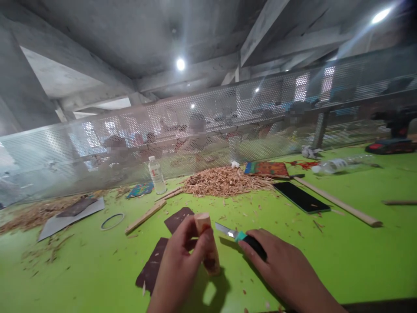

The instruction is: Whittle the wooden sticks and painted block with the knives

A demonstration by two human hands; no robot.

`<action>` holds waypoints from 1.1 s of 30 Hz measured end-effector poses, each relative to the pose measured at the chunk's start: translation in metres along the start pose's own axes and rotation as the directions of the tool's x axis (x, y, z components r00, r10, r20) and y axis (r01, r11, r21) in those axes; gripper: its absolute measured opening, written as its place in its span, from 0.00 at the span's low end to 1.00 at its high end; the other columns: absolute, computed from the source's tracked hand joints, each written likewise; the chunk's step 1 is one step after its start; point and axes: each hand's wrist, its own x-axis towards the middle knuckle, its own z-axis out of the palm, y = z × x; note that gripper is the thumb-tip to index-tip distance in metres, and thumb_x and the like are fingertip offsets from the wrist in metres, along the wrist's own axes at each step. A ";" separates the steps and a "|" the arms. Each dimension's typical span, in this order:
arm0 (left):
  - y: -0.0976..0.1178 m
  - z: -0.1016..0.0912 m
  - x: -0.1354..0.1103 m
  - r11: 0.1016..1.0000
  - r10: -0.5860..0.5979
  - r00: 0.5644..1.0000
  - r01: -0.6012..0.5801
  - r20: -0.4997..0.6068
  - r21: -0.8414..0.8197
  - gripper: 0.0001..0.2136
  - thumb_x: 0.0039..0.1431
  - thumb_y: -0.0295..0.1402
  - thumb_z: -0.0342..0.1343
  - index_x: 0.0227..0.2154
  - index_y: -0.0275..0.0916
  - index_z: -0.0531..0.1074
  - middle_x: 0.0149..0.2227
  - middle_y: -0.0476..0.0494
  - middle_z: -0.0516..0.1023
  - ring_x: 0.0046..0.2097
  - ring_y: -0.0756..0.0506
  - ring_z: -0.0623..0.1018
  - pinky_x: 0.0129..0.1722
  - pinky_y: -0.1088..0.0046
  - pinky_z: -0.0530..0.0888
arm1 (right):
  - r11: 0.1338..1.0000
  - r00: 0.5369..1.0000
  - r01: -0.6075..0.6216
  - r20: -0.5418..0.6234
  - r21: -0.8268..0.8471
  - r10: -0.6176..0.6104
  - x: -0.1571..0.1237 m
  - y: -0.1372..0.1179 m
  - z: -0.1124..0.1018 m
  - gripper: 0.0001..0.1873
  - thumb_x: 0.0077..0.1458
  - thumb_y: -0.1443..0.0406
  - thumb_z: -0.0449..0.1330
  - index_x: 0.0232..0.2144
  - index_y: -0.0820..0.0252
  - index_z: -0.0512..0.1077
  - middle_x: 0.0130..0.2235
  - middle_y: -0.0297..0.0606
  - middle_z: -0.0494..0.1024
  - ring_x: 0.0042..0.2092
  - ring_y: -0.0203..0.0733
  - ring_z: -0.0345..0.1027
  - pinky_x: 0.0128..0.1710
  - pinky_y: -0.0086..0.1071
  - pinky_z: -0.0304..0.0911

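Observation:
Between the thumb and fingers of my left hand [185, 252] stands a short carved wooden block [211, 256], pale at its top and darker at a knot or hollow lower down. My right hand [276, 261] is wrapped round the black and teal handle of a utility knife [241, 237]. Its blade points left toward the block, with a small gap between them. Two dark brown sandpaper pieces [154, 263] lie by my left hand, one partly hidden behind it.
A heap of wood shavings [221, 181] lies before a perforated metal screen [208, 130]. Around it are a water bottle [157, 176], a phone [301, 197], a wooden stick [340, 202], a wood strip [145, 216], a lying bottle [339, 165] and a cordless drill [395, 130]. People sit beyond the screen.

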 end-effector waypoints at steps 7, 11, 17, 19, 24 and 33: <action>-0.032 0.018 -0.028 0.985 -0.108 0.993 0.113 0.039 -0.129 0.19 0.64 0.52 0.58 0.43 0.39 0.76 0.39 0.40 0.80 0.42 0.40 0.79 0.42 0.68 0.75 | 0.995 0.999 0.048 -0.001 0.083 -0.048 -0.004 0.004 0.002 0.21 0.70 0.47 0.48 0.42 0.50 0.76 0.39 0.37 0.83 0.39 0.49 0.79 0.38 0.40 0.70; -0.038 0.024 -0.034 0.991 -0.107 0.991 0.099 -0.081 -0.093 0.22 0.61 0.54 0.59 0.45 0.40 0.76 0.42 0.39 0.82 0.45 0.38 0.79 0.45 0.67 0.74 | 0.989 0.997 0.074 -0.036 0.131 -0.070 -0.006 0.006 0.003 0.22 0.70 0.47 0.48 0.44 0.50 0.77 0.43 0.39 0.84 0.42 0.49 0.80 0.41 0.40 0.73; -0.032 0.022 -0.037 0.878 -0.379 0.923 0.337 -0.063 -0.339 0.37 0.62 0.61 0.52 0.64 0.40 0.59 0.21 0.50 0.78 0.27 0.41 0.80 0.30 0.68 0.75 | 0.986 0.990 0.072 -0.128 0.149 -0.053 -0.005 0.011 0.004 0.21 0.69 0.48 0.49 0.43 0.49 0.77 0.42 0.38 0.85 0.40 0.49 0.81 0.36 0.37 0.74; -0.029 0.021 -0.037 0.858 -0.379 0.925 0.338 -0.032 -0.386 0.35 0.62 0.59 0.54 0.64 0.41 0.58 0.21 0.51 0.78 0.25 0.42 0.80 0.28 0.69 0.76 | 0.985 0.986 0.061 -0.162 0.163 -0.034 -0.005 0.011 0.004 0.21 0.68 0.48 0.50 0.45 0.49 0.77 0.43 0.39 0.85 0.41 0.50 0.82 0.37 0.37 0.75; -0.029 0.021 -0.036 0.856 -0.313 0.945 0.322 0.089 -0.405 0.32 0.63 0.55 0.57 0.61 0.42 0.57 0.32 0.49 0.78 0.20 0.51 0.74 0.21 0.76 0.72 | 0.978 0.992 0.034 -0.127 0.205 -0.007 -0.008 0.010 0.001 0.24 0.68 0.45 0.49 0.46 0.50 0.77 0.48 0.42 0.84 0.47 0.52 0.80 0.44 0.43 0.74; -0.036 0.022 -0.037 0.923 -0.208 0.977 0.213 0.049 -0.322 0.29 0.61 0.46 0.64 0.60 0.43 0.62 0.36 0.48 0.77 0.33 0.49 0.75 0.35 0.75 0.73 | 0.963 0.997 0.051 -0.074 0.263 -0.032 -0.008 0.005 -0.005 0.23 0.68 0.47 0.50 0.48 0.52 0.77 0.50 0.44 0.83 0.51 0.53 0.78 0.50 0.46 0.72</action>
